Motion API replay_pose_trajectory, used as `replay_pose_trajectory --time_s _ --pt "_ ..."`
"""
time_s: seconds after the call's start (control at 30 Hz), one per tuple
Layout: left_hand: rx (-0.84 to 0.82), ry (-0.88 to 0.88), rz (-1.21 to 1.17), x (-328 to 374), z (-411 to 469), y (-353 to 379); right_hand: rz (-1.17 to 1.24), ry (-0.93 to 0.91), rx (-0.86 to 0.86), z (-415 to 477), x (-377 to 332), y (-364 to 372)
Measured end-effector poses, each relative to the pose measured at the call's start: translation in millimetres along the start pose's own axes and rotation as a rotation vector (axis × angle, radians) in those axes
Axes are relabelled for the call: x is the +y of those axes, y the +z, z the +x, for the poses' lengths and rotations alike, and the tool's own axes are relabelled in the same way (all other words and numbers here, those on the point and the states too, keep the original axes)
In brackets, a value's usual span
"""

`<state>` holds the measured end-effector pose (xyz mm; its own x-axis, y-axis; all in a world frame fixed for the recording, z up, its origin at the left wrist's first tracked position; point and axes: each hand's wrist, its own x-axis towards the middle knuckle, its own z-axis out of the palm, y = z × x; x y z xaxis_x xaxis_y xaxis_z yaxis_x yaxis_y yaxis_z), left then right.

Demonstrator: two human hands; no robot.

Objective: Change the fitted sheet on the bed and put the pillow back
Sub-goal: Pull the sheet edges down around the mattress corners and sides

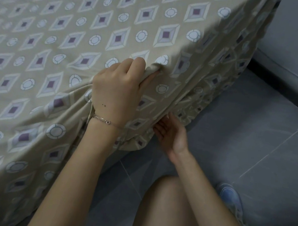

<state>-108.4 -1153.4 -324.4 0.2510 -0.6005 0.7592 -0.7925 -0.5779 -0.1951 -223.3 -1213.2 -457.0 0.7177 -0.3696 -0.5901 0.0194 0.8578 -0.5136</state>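
Observation:
A beige fitted sheet with purple diamonds and pale circles covers the bed and hangs down over its near corner. My left hand sits on top of that corner, with its fingers curled into a bunched fold of the sheet. Lower down, my right hand reaches palm-up under the sheet's gathered hem at the corner; its fingertips are hidden behind the cloth. No pillow is in view.
Grey floor tiles lie to the right of the bed. A grey wall with a dark skirting board runs at the far right. My bare knee and a blue shoe are below the hands.

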Motion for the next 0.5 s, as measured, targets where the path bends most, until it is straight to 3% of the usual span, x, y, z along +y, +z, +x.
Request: replay_pose_trajectory --time_s 0.13,0.5 --pt "0.004 -0.03 -0.048 -2 3 -3 0.035 0.031 0.038 3 -3 -7" --pt "0.006 -0.018 -0.065 -4 11 -6 0.18 0.065 -0.213 13 -14 19"
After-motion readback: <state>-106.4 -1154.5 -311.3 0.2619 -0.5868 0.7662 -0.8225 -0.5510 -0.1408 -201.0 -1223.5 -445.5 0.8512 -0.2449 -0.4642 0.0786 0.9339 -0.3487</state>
